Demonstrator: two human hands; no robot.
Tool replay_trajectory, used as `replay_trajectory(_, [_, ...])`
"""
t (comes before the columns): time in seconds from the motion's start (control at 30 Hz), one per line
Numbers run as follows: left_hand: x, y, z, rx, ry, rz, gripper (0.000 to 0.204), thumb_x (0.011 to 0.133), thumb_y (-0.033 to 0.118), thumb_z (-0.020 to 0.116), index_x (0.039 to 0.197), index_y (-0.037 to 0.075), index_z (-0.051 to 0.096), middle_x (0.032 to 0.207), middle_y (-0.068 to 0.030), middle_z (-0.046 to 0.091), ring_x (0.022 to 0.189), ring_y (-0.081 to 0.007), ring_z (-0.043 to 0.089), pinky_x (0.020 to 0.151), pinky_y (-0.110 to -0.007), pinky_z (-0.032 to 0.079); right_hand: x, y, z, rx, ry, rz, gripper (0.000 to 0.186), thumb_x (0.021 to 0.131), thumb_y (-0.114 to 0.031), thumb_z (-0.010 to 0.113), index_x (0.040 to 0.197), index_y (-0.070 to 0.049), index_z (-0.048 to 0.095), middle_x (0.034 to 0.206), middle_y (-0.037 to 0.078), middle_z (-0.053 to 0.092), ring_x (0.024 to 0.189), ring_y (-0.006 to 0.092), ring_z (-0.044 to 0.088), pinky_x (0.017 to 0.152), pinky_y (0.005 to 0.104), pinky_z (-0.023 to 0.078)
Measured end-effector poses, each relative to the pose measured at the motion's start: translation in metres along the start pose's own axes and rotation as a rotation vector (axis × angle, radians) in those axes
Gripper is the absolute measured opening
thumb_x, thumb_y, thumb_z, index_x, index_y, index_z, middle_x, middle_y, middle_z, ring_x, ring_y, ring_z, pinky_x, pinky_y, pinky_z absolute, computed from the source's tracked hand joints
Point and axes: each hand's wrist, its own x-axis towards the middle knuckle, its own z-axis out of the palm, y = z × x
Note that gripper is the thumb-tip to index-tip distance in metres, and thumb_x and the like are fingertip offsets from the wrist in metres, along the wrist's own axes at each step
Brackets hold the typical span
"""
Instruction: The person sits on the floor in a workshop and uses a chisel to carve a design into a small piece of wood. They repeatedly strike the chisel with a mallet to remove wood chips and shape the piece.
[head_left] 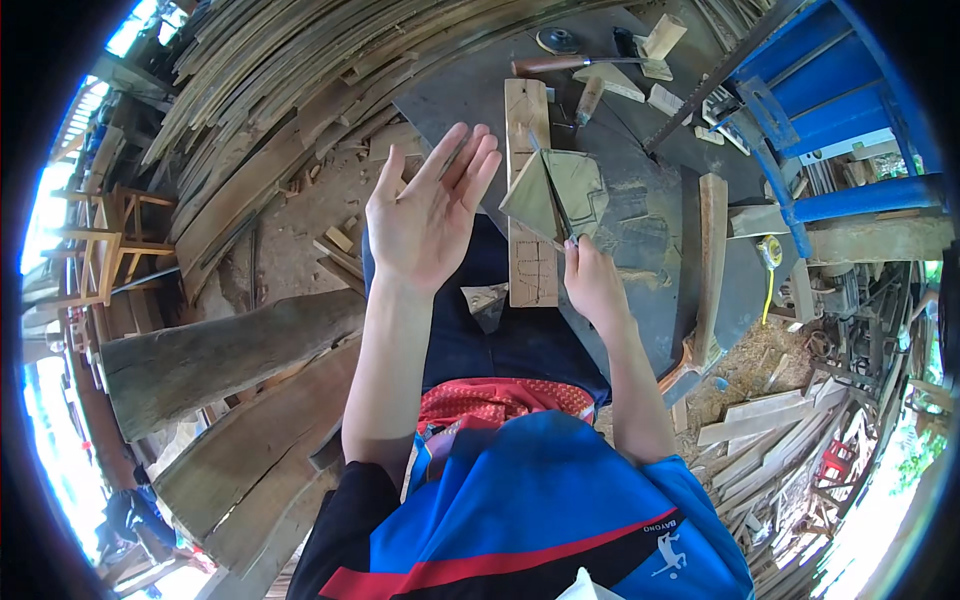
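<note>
Planks crowded the workshop beyond a dark table. The right hand had its fingers closed round the near end of a slim dark tool, its shaft running away from them over a tan piece that overlapped a marked board; the left hand was open, palm up, left of that board. The fist hid the tool's grip, and I couldn't make out its kind
</note>
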Motion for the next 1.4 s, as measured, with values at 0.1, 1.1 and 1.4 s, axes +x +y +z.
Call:
replay_trajectory(0.1, [-0.005,-0.002,0.002,0.129,0.024,-0.005,0.068,0.107,0.039,0.041,0.15,-0.012,0.024,0.145,-0.0264,0.04,0.142,-0.0346,0.037,0.122,-0.044,0.032,-0.006,0.004,0.004,0.008,0.002,0.004,0.032,0.105,-0.028,0.043,0.101,0.0,0.057,0.08,0.031,0.066,0.083,0.0516,0.065,0.074,0.06,0.051])
replay_trajectory(1.1, [0.063,-0.041,-0.063,2.323,-0.125,0.179,0.043,0.097,0.043,0.058,0.097,0.001,0.063,0.08,-0.0249,0.069,0.078,-0.0429,0.068,0.07,-0.052,0.051,-0.01,-0.013,-0.017,0.131,-0.003,0.008,0.036,0.105,-0.031,0.042,0.103,0.003,0.054,0.087,0.038,0.064,0.09,0.0571,0.062,0.08,0.0645,0.047])
replay_trajectory(1.4, [0.056,-0.021,-0.012,2.493,-0.402,0.494,0.04,0.097,0.041,0.059,0.108,0.002,0.059,0.071,-0.0189,0.068,0.068,-0.0398,0.068,0.065,-0.049,0.053,-0.003,-0.041,-0.031,0.196,0.048,-0.104,0.034,0.105,-0.029,0.044,0.1,0.003,0.054,0.083,0.037,0.063,0.085,0.0565,0.061,0.077,0.0642,0.047])
